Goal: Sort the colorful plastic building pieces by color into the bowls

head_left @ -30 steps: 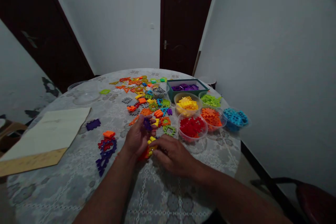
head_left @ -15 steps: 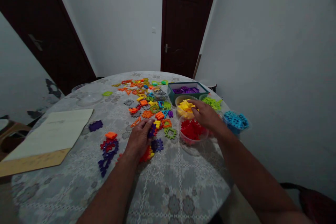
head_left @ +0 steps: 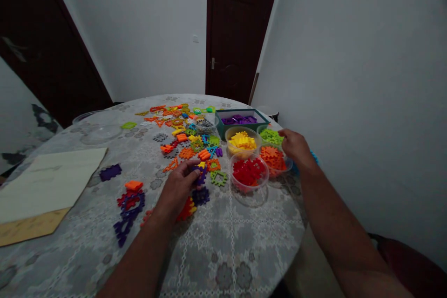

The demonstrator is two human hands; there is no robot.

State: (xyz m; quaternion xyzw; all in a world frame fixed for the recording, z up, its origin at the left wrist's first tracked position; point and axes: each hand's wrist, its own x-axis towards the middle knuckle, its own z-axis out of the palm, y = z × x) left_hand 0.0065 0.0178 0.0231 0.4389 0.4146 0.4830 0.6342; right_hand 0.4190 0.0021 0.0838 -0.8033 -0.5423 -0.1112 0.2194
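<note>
My left hand (head_left: 179,186) is closed on a dark purple notched building piece (head_left: 200,176), with a bit of yellow showing at its top. Just below lies another dark purple square piece (head_left: 201,196), beside a red and yellow piece (head_left: 186,209) partly behind my wrist. My right hand (head_left: 296,146) is over the right-hand tubs, its fingers curled together at the edge of the tub of lime-green pieces (head_left: 271,136) and above the tub of orange pieces (head_left: 273,158). Whatever its fingers hold is hidden. Blue pieces (head_left: 314,157) peek out behind that hand.
Tubs of yellow pieces (head_left: 242,141) and red pieces (head_left: 249,171) stand left of my right hand. Behind them is a green box (head_left: 219,125) with purple pieces. Loose pieces (head_left: 186,152) cover the table's middle. A drawing board with paper (head_left: 52,181) lies left.
My right hand has left the yellow tub and moved right, uncovering the orange tub. My left hand still holds the purple piece. The view has shifted slightly right.
</note>
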